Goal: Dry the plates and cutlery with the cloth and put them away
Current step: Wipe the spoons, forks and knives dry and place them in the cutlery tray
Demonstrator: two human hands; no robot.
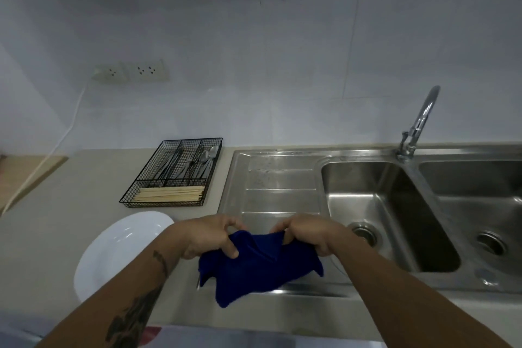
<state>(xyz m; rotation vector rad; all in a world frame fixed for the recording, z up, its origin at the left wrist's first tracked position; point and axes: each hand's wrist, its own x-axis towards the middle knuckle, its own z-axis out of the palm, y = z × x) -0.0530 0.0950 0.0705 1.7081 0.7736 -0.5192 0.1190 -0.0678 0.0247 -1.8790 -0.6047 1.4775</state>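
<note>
Above the ribbed steel draining board (282, 178) I hold the dark blue cloth (254, 265) bunched between both hands — left hand (209, 236) pinching its left edge with thumb and curled fingers, right hand (306, 233) gripping the right edge. The round white ceramic plate (118, 246) lies flat on the counter, left of the draining board and just beside my left forearm — the nearer arm. The black wire cutlery tray (175, 171) sits beyond the plate, holding cutlery.
</note>
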